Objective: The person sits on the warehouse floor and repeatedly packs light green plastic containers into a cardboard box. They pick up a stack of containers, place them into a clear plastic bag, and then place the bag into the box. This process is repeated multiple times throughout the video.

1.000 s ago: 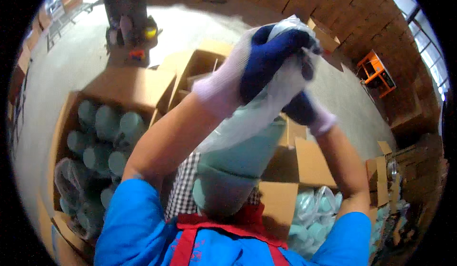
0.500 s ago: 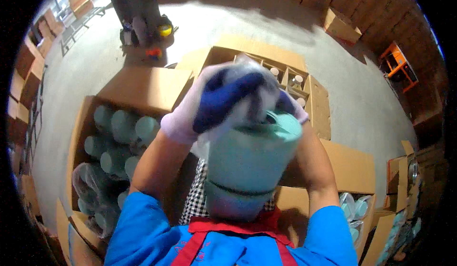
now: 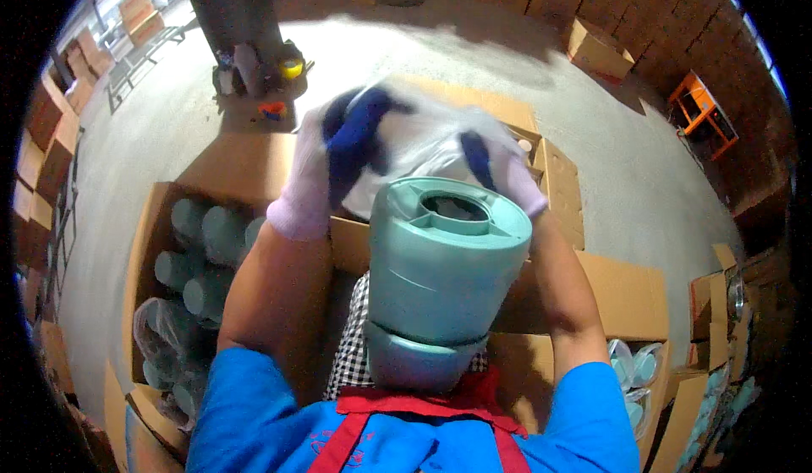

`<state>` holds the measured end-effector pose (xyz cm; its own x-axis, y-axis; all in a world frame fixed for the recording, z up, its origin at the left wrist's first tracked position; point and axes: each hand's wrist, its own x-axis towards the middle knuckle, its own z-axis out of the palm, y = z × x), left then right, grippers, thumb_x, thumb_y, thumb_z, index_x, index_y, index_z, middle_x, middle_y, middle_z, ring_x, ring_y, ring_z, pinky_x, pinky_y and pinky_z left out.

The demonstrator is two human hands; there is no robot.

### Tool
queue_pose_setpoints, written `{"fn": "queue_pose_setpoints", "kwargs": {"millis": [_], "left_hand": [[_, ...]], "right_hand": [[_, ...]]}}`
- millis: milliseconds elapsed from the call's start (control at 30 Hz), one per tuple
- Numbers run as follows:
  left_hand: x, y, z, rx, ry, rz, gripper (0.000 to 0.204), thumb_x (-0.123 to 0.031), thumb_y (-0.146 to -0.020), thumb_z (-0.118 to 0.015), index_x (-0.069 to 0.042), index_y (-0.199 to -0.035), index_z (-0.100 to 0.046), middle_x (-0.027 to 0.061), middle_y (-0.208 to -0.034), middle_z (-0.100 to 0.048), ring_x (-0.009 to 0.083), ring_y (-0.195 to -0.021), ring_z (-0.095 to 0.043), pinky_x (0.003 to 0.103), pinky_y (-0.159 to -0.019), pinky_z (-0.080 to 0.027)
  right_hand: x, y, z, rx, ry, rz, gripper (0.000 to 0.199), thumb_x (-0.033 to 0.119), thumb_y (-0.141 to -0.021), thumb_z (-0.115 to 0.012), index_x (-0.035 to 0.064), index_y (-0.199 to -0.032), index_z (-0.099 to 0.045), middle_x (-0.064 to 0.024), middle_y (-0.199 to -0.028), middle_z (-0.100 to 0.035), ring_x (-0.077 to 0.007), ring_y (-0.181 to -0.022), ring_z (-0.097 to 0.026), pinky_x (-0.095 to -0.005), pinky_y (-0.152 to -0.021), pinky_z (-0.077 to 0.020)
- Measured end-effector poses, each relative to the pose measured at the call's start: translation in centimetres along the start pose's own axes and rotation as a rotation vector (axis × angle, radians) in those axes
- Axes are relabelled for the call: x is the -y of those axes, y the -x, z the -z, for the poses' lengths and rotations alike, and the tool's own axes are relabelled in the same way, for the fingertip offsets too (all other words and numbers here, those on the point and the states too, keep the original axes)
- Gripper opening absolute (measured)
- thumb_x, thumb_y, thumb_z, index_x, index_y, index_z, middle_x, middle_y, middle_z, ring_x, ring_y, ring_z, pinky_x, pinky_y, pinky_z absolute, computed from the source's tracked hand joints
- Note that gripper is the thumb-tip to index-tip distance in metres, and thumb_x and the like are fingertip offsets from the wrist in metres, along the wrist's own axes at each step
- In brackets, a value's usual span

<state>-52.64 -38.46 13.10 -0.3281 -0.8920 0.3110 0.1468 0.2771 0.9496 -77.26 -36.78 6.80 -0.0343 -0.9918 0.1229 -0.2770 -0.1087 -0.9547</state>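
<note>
Left hand: gloved, (image 3: 342, 147) fingers bent and clamped on the plastic film (image 3: 419, 130), left side; blurry.
Right hand: gloved, (image 3: 499, 168) at the film's right side; fingers partly hidden, we can't tell if clamped.
Film: whitish, see-through, spread between both hands, above the far carton (image 3: 562, 189).
Teal container: (image 3: 440, 278) below the hands, near our chest, tilted, holed end up; we see neither hand on it.
Clothing: red apron (image 3: 406, 401) over blue shirt (image 3: 254, 397); checkered cloth (image 3: 348, 350) behind container.
Left carton: (image 3: 245, 164) open, teal pieces (image 3: 203, 297) in rows, some under clear plastic (image 3: 161, 325).
Right carton: (image 3: 622, 291) open, bagged teal pieces (image 3: 644, 367) inside.
Farther off: orange stand (image 3: 702, 113) on right.
</note>
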Motion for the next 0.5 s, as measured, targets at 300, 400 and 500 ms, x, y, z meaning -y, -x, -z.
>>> {"fn": "queue_pose_setpoints", "kwargs": {"millis": [300, 400, 500], "left_hand": [[0.1, 16.8, 1.2, 1.067, -0.368, -0.755, 0.031, -0.023, -0.083, -0.06, -0.007, -0.109, -0.061, 0.0061, -0.087, -0.058, 0.0204, -0.085, -0.06, 0.035, -0.076, -0.047], [3.0, 21.4, 0.0, 1.278, -0.529, -0.481, 0.058, -0.022, -0.078, -0.061, -0.009, -0.134, -0.051, 0.0066, -0.096, -0.058, 0.0239, -0.095, -0.06, 0.035, -0.081, -0.047], [7.2, 24.4, 7.8, 0.617, -0.016, 0.366, 0.037, -0.013, -0.09, -0.062, -0.003, -0.126, -0.06, 0.0137, -0.121, -0.063, 0.0265, -0.11, -0.062, 0.04, -0.095, -0.049]], "right_hand": [[-13.6, 22.8, -4.1, -0.413, -1.073, -0.502, 0.033, 0.018, -0.098, -0.051, 0.0009, -0.126, -0.059, -0.0152, -0.124, -0.061, -0.0248, -0.112, -0.058, -0.0361, -0.098, -0.0464], [-17.1, 27.1, -6.8, -0.33, -1.127, -0.649, 0.033, 0.017, -0.096, -0.054, 0.0009, -0.125, -0.06, -0.0154, -0.123, -0.062, -0.026, -0.111, -0.06, -0.0369, -0.096, -0.0477], [-16.3, 31.4, -4.5, -0.177, -1.004, -0.727, 0.033, 0.016, -0.094, -0.056, 0.001, -0.124, -0.061, -0.0157, -0.122, -0.063, -0.0272, -0.109, -0.061, -0.0378, -0.095, -0.0489]]}}
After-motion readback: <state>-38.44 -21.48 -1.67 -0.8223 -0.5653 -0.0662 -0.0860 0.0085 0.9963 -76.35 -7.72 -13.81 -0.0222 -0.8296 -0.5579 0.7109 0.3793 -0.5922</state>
